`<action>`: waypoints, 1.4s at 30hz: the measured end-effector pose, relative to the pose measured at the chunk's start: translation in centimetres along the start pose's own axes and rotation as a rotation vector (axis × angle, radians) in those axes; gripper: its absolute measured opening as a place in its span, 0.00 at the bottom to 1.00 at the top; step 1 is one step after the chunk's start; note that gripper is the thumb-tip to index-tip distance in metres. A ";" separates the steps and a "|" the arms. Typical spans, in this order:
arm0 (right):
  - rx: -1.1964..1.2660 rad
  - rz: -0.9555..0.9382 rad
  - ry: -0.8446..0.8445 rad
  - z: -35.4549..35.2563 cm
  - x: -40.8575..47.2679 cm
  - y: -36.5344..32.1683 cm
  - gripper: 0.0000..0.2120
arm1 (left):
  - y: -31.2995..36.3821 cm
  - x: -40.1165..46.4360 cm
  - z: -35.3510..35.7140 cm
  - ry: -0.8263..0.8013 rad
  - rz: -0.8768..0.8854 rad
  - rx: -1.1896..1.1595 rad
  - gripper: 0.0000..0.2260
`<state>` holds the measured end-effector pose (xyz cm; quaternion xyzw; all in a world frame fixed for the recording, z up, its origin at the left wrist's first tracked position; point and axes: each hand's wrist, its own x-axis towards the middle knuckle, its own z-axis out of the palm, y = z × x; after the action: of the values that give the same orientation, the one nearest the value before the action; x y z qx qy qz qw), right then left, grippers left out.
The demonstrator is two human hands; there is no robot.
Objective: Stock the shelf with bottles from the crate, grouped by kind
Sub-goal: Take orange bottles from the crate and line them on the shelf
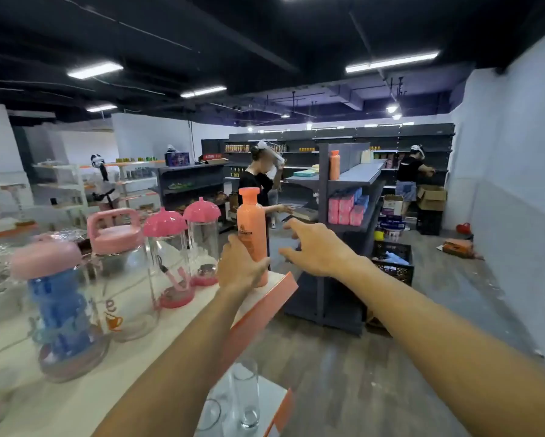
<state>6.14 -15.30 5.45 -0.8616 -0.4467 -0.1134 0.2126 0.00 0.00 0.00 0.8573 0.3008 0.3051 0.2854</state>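
One orange bottle (252, 234) stands upright on shelf (201, 310) corner, long axis vertical, cap up; left hand (238, 266) grip wraps lower body. Right hand (318, 247) just beside, fingers spread, holding nothing.

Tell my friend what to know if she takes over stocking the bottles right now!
Left hand: grips the tall orange plastic bottle, standing at the right corner of the white shelf top with the orange edge.
Right hand: open, fingers spread, holding nothing, in the air right of that bottle.
Done: four clear bottles with pink lids, such as the big handled one, stand in a row left of the orange bottle.
Left: let go of the orange bottle, then fetch more. A black crate sits on the floor past the shelf end; what it holds is unclear.
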 end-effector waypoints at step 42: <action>0.411 0.415 0.165 -13.3 19.5 75.0 0.35 | 42.2 27.9 62.9 -0.618 0.513 -0.384 0.20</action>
<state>78.66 -45.70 4.83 -0.8613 -0.2561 -0.0443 0.4366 75.81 -27.66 -2.69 0.8866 -0.0831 0.1455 0.4310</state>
